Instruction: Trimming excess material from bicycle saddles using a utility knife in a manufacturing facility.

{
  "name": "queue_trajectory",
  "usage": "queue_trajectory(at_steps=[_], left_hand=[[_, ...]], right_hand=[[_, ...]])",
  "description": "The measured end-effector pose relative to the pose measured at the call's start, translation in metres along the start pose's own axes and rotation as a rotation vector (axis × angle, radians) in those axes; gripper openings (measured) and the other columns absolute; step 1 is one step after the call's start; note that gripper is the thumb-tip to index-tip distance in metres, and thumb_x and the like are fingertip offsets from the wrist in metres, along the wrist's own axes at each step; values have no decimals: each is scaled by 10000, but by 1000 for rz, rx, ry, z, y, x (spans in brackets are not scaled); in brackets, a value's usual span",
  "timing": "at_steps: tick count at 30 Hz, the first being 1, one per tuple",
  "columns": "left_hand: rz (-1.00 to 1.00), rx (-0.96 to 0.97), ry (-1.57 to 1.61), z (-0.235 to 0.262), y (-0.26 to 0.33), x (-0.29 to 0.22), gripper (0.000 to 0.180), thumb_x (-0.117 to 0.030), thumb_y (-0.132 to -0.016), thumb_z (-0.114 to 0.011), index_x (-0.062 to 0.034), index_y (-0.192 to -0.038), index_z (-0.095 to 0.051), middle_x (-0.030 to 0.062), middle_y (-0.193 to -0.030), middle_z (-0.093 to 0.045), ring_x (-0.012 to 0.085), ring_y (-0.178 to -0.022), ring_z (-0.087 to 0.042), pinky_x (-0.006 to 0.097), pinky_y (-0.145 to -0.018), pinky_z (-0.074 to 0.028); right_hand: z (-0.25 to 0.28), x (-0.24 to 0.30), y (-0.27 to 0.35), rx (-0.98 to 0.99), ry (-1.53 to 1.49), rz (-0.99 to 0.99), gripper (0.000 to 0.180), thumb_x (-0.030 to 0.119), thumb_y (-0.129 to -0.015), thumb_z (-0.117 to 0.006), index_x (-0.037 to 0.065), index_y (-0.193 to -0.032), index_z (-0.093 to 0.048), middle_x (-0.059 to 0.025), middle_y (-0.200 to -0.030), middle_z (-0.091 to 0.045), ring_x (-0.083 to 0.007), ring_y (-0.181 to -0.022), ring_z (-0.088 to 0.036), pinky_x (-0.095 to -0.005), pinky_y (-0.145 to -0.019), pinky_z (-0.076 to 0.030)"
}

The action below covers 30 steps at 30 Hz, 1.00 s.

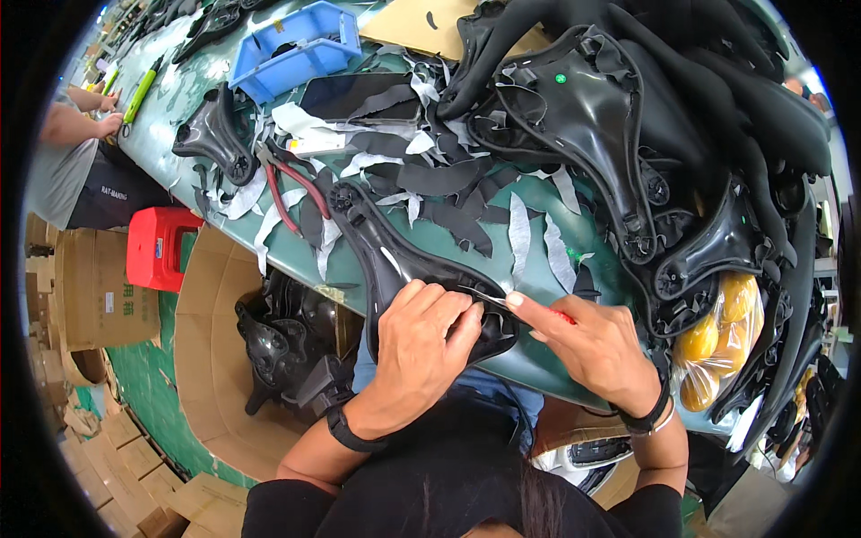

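Note:
A glossy black bicycle saddle lies underside up at the bench's near edge, its narrow nose pointing away and left. My left hand is closed over its wide end, pressing it down. In my right hand is a thin metal-bladed tool with a red handle, mostly hidden by the fingers. Its tip meets the saddle's wide end just beside my left fingertips; exactly what it touches is too small to tell. Beyond the nose rest red-handled pliers, their jaws pointing away.
Cut black and grey strips litter the bench. Black saddles are piled at right, beside a plastic bag of yellow fruit. A blue bin stands far left. Below left are a carton of black parts and a red stool. Another person's hands are far left.

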<state>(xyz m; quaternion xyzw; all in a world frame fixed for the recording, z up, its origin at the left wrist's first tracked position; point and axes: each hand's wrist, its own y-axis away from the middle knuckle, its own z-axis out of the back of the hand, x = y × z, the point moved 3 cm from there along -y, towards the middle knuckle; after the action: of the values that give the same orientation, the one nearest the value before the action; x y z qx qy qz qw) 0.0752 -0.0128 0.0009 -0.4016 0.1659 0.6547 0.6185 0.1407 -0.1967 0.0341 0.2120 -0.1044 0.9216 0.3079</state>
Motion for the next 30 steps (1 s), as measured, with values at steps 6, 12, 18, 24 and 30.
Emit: queue_trajectory(at_steps=[6, 12, 18, 24, 30], left_hand=[[32, 8, 106, 4, -1, 9, 89, -34, -750, -708, -16, -814, -650, 86, -732, -610, 266, -661, -545, 359, -607, -443], [55, 22, 350, 7, -5, 12, 90, -58, -816, -697, 11, -864, -668, 111, -833, -676, 265, -731, -603, 342, -688, -471], [242, 37, 607, 6, 5, 13, 178, -131, -912, -608, 41, -905, -655, 93, -873, -664, 142, -822, -583, 287, -751, -458], [157, 365, 651, 7, -23, -4, 208, -173, -940, -582, 20, -941, -659, 86, -877, -669, 133, -759, -603, 271, -783, -459], [349, 259, 931, -12, -63, 21, 191, -187, -936, -601, -7, -894, -651, 25, -795, -617, 126, -734, -597, 268, -707, -432]], right_hand=[[2, -9, 12, 158, 109, 0, 572, 74, -808, -555, 260, -1349, -546, -73, -661, -444, -230, -495, -526, -362, -448, -418], [-36, 8, 57, 44, 5, -217, 578, 55, -814, -606, 261, -1348, -531, -97, -715, -513, -279, -507, -550, -393, -452, -430], [-46, 35, 77, -3, -20, -385, 593, 84, -793, -701, 202, -1348, -531, -109, -707, -531, -316, -539, -569, -427, -473, -437], [-24, 27, 52, 35, 103, -410, 534, 145, -863, -650, 221, -1370, -500, -111, -662, -541, -317, -511, -564, -433, -451, -409], [-42, 35, 48, -53, -101, -508, 517, 105, -884, -610, 30, -1369, -446, -215, -843, -658, -408, -658, -631, -494, -605, -469]])
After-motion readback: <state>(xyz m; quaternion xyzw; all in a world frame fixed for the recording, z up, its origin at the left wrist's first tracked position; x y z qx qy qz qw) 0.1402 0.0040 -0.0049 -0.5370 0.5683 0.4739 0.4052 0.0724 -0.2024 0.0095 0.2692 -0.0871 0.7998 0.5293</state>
